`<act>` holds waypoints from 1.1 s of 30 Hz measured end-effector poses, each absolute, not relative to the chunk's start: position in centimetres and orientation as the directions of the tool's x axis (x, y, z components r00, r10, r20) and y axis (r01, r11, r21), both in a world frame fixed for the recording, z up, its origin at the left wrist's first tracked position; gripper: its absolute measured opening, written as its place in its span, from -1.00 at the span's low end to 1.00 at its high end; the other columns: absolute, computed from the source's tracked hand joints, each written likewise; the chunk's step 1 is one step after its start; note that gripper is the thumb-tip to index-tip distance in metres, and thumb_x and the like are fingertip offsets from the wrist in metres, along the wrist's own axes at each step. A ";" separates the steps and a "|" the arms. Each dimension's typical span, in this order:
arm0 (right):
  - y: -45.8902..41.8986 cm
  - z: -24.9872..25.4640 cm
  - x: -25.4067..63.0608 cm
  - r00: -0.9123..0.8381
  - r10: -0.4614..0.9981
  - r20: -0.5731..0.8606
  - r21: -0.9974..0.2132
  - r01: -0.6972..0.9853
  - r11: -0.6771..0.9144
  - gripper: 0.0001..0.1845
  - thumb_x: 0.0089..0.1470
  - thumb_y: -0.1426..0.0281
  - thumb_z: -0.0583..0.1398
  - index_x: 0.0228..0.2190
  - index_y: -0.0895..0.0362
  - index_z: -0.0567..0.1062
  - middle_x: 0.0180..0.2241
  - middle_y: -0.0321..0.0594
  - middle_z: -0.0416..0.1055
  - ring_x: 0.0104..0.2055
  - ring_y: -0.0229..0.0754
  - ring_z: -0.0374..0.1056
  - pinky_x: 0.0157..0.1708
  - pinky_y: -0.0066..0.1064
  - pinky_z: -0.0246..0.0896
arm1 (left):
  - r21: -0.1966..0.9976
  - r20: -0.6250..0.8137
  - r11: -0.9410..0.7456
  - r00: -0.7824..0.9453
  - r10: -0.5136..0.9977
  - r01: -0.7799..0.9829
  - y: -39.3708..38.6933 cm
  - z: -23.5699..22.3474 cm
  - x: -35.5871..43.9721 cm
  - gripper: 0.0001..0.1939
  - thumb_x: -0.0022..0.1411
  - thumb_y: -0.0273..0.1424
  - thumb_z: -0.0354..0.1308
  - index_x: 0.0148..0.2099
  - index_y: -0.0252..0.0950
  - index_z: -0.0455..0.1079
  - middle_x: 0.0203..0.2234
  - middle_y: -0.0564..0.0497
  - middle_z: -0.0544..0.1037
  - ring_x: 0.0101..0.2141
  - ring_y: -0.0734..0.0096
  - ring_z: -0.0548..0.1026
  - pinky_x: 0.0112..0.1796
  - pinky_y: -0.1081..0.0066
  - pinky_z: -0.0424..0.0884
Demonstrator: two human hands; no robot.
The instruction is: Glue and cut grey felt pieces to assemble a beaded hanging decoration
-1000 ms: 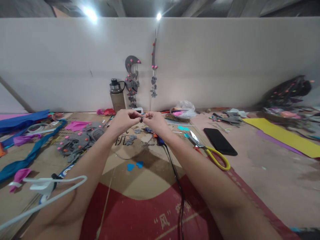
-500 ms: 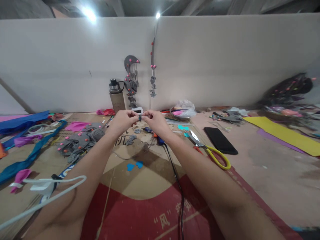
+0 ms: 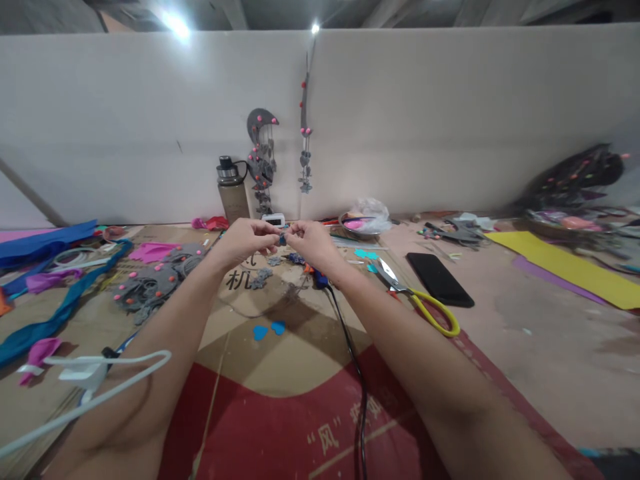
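Observation:
Both my hands are raised over the cardboard, fingertips meeting. My left hand [image 3: 247,240] and my right hand [image 3: 309,241] each pinch a small dark blue-grey piece [image 3: 283,238] held between them. Its exact shape is too small to tell. Below the hands lie small grey felt flowers [image 3: 261,278] and two blue foam hearts [image 3: 267,329] on the cardboard sheet [image 3: 280,360]. A black cord [image 3: 350,360] runs from a blue-tipped tool [image 3: 320,279] under my right wrist toward me.
Yellow-handled scissors [image 3: 425,308] and a black phone [image 3: 439,280] lie right of my right arm. A water bottle [image 3: 233,193] and hanging grey felt mobiles [image 3: 263,160] stand at the wall. Grey felt pieces with pink dots [image 3: 150,283], blue strips [image 3: 45,320] and a white hoop [image 3: 95,393] lie left.
My hands stay pinched together on the small piece, with only slight finger movement. The view has shifted a little.

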State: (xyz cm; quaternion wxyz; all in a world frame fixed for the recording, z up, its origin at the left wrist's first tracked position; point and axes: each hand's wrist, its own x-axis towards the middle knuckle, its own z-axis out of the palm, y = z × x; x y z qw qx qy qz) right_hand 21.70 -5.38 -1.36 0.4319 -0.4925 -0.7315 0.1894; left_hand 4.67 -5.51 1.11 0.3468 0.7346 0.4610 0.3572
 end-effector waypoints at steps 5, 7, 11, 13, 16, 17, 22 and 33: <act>-5.7 -1.0 21.5 -0.187 0.849 0.495 -0.595 0.639 0.488 -0.87 -0.06 0.43 0.15 -0.51 0.16 0.50 -0.52 -0.26 0.39 -0.45 -0.27 0.20 -0.35 -0.43 0.06 | 0.688 0.295 -0.412 0.288 0.911 0.597 -5.6 0.7 5.2 -0.79 -0.07 -0.34 0.19 -0.35 -0.31 0.55 -0.61 -0.01 0.53 -0.58 0.40 0.45 -0.54 0.48 0.30; -5.8 -1.0 21.3 -0.191 0.834 0.517 -0.567 0.654 0.501 -0.88 -0.03 0.44 0.15 -0.48 0.17 0.51 -0.46 -0.21 0.42 -0.41 -0.24 0.23 -0.31 -0.41 0.07 | 0.640 0.354 -0.424 0.243 0.903 0.641 -5.7 0.5 5.4 -0.82 -0.10 -0.36 0.19 -0.41 -0.31 0.54 -0.62 -0.01 0.53 -0.58 0.39 0.45 -0.55 0.48 0.28; -6.1 -1.0 21.2 -0.171 0.818 0.549 -0.594 0.609 0.526 -0.84 0.03 0.40 0.14 -0.33 0.19 0.48 -0.42 -0.20 0.41 -0.38 -0.24 0.24 -0.30 -0.41 0.08 | 0.640 0.415 -0.416 0.165 0.895 0.645 -5.3 0.1 5.4 -0.82 -0.10 -0.36 0.18 -0.42 -0.31 0.53 -0.63 -0.01 0.53 -0.57 0.39 0.44 -0.56 0.49 0.24; -6.1 -1.2 21.1 -0.166 0.819 0.549 -0.623 0.572 0.534 -0.81 0.06 0.40 0.11 -0.28 0.18 0.46 -0.44 -0.25 0.39 -0.39 -0.26 0.23 -0.32 -0.43 0.08 | 0.677 0.424 -0.404 0.123 0.897 0.615 -4.8 -0.2 5.1 -0.81 -0.07 -0.36 0.15 -0.39 -0.31 0.53 -0.64 0.00 0.52 -0.58 0.41 0.43 -0.56 0.50 0.23; -6.1 -1.6 21.0 -0.187 0.827 0.530 -0.652 0.533 0.539 -0.82 0.08 0.43 0.07 -0.32 0.17 0.46 -0.46 -0.28 0.38 -0.40 -0.27 0.23 -0.32 -0.44 0.07 | 0.762 0.447 -0.375 -0.009 0.895 0.528 -4.0 -0.6 4.4 -0.81 -0.07 -0.34 0.16 -0.39 -0.32 0.51 -0.66 0.02 0.49 -0.62 0.47 0.37 -0.59 0.51 0.19; -6.1 -1.8 21.0 -0.201 0.829 0.522 -0.658 0.524 0.541 -0.82 0.08 0.44 0.06 -0.35 0.17 0.46 -0.47 -0.28 0.38 -0.40 -0.27 0.23 -0.32 -0.44 0.07 | 0.795 0.447 -0.367 -0.057 0.893 0.483 -3.8 -0.6 4.2 -0.80 -0.07 -0.33 0.17 -0.40 -0.33 0.50 -0.65 0.02 0.49 -0.63 0.48 0.36 -0.60 0.52 0.18; -7.0 -2.1 20.2 -0.307 0.803 0.511 -0.626 0.507 0.592 -0.79 0.10 0.45 0.04 -0.44 0.15 0.47 -0.43 -0.26 0.43 -0.35 -0.27 0.26 -0.30 -0.45 0.05 | 0.935 0.351 -0.321 -0.266 0.898 0.151 -3.2 -0.5 3.4 -0.80 -0.13 -0.34 0.23 -0.42 -0.36 0.44 -0.63 0.05 0.44 -0.61 0.57 0.35 -0.63 0.57 0.11; -7.4 -0.6 24.1 -0.330 0.889 0.318 -0.358 0.826 0.435 -0.63 0.14 0.27 0.03 -0.53 0.18 0.51 -0.47 -0.04 0.46 -0.42 -0.16 0.31 -0.41 -0.37 0.02 | 0.927 0.197 -0.295 -0.365 0.910 -0.233 -2.9 0.4 2.5 -0.79 -0.24 -0.43 0.28 -0.46 -0.35 0.37 -0.59 0.09 0.43 -0.62 0.65 0.32 -0.68 0.61 0.06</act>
